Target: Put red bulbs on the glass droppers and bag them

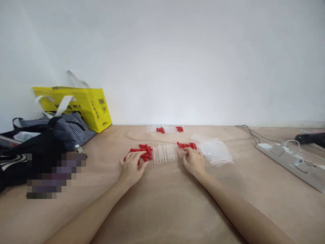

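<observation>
Clock centred on the sticks: thin, whitish, laid side by side in one band, long axis roughly 12 to 6. Reads as squared up so they can be tallied or taken together.

Loose reds heaped at 9, touching or almost touching the band. Left hand at 8, palm down over the heap's near side, fingers loosely spread, thumb standing off. No piece visible between them; probably herding the heap so nothing rolls.

Red row at 2, tidier than the heap, pieces side by side. Right hand at 4, thumb and fingers bunched at the row's near edge, likely keeping it aligned. Contact hidden, can't tell if it's gripping.

Clear bags stacked flat at 3, just beyond the right hand, so within easy reach. Can't tell whether the row overlaps them.

Far bag at 12 by the wall, two red bunches on or in it; parked there presumably to free the near area.

Yellow bag at 10, power strip at 3, both out of the way.
</observation>
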{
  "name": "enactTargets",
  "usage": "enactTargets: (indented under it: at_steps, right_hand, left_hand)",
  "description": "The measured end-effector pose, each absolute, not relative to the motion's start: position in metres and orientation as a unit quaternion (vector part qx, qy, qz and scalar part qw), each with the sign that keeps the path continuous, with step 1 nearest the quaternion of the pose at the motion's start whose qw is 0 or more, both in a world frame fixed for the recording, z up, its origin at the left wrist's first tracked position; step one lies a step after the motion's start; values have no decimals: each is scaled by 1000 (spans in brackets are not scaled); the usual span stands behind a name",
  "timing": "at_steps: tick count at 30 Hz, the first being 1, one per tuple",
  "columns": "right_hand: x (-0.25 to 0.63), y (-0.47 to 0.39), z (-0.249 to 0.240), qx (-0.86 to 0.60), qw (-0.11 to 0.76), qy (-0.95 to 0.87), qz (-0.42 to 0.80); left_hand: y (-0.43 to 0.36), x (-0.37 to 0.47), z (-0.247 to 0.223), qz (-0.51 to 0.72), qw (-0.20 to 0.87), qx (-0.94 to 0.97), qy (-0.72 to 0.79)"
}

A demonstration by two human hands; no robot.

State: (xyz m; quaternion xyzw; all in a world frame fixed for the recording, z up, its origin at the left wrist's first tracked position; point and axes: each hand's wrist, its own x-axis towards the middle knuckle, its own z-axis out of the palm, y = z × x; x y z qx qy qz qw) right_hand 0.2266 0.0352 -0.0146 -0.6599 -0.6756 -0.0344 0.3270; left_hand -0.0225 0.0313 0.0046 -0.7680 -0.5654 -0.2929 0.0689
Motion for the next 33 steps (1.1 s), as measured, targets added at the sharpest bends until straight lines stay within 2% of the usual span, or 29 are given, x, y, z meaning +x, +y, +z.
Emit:
enactTargets:
  at_steps: [12, 33]
  right_hand:
    - [211, 59, -18, -712, 243, -653, -88]
    - [197, 78, -7, -759, 153, -629, -73]
  left_hand:
    - [42, -34, 2, -260, 102, -731, -622]
    - [53, -29, -4, -243, 160, -766, -573]
